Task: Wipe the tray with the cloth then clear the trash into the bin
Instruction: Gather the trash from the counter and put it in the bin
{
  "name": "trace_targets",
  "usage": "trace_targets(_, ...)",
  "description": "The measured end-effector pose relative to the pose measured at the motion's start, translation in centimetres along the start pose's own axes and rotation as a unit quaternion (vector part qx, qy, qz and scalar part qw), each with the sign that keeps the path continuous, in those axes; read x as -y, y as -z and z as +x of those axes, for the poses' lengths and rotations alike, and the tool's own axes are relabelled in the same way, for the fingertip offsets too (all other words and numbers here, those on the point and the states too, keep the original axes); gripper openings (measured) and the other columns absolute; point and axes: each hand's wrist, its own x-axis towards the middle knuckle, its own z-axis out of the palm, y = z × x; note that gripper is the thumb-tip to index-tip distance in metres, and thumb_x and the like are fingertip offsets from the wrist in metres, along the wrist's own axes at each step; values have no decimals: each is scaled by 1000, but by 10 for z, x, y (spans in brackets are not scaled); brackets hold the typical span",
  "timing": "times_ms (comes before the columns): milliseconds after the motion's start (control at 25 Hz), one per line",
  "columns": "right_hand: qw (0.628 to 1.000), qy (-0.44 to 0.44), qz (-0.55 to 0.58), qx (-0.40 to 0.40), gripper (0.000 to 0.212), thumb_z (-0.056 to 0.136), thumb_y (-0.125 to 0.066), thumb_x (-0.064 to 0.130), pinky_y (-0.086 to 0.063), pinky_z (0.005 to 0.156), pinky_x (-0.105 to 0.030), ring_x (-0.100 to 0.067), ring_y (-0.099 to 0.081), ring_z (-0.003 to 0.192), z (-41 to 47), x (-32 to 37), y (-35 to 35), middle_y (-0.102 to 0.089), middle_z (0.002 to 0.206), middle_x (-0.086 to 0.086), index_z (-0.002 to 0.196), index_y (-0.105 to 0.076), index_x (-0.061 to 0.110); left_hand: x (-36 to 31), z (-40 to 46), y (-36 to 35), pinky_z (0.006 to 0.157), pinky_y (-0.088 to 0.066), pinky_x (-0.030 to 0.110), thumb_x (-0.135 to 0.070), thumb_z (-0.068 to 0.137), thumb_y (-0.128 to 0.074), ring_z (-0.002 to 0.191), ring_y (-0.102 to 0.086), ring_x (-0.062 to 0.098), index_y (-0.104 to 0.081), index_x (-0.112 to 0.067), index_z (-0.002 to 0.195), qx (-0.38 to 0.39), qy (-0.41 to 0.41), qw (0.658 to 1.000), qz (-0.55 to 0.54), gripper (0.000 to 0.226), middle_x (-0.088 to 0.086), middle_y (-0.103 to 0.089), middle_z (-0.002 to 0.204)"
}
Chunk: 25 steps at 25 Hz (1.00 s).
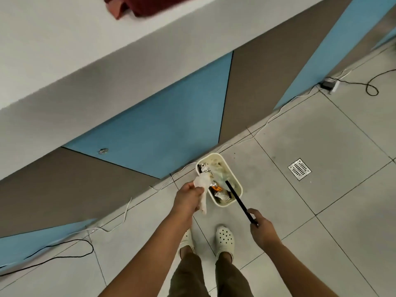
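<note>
A cream bin (235, 177) stands on the floor by the counter base, filled with wrappers and scraps. My left hand (188, 199) grips a crumpled white cloth (202, 183) right at the bin's near left rim. My right hand (262, 229) holds a thin black tray (239, 200) by its near end, seen edge-on. The tray tilts so its far end reaches over the bin's opening.
A white counter (64, 50) with blue and brown panels runs across the top, with a dark red cloth (137, 5) on it. White and black cables (267, 123) trail along the floor. A floor drain (299, 168) lies right of the bin. My white clogs (225, 237) stand just behind it.
</note>
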Motion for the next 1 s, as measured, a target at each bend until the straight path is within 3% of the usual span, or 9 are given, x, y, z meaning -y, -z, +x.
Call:
trace_targets(200,999,-33,-29,24,39,89,-36,7,-44,62,-25,-21,-54,67,56,-11,-28,-61,101,-11,116,-58,25,26,58,-9,67,-43,29,-5,91,-51,92,-54,25,-53,-19,105,-3,36,999,24,20,8,-58,97)
trace_targets(400,977,-4,-214,24,36,90,-40,13,-48,80,-31,-27,-58,102,118,-10,-48,-58,113,-7,119,-58,23,45,123,-14,66,-48,35,-7,93,-47,74,-55,22,-56,-17,100,44,96,994,23,15,6,-61,89)
trace_targets(640,925,40,-373,63,34,91,-41,7,-48,87,-33,-25,-56,114,180,2,-84,-57,122,-6,119,-59,13,47,185,-19,64,-50,38,-7,93,-48,77,-55,21,-53,-17,110,41,102,993,44,21,12,-57,106)
trace_targets(800,892,44,-440,90,32,92,-43,6,-50,79,-33,-25,-57,112,212,-10,-119,-55,123,-4,120,-57,13,51,229,-28,74,-52,41,-8,93,-46,91,-56,26,-52,-11,123,84,109,986,95,30,11,-56,112)
trace_targets(880,897,33,-430,96,31,91,-43,6,-46,71,-32,-27,-59,108,230,-20,-137,-57,120,-5,120,-56,10,52,255,-34,86,-50,44,-8,93,-46,97,-56,27,-51,-8,126,86,94,983,133,33,12,-58,115)
trace_targets(1000,908,36,-408,84,30,95,-39,10,-42,73,-31,-28,-57,109,255,-26,-157,-57,122,-8,122,-52,9,53,284,-46,81,-51,38,-8,93,-47,92,-58,24,-54,-10,122,83,69,981,162,30,11,-60,112)
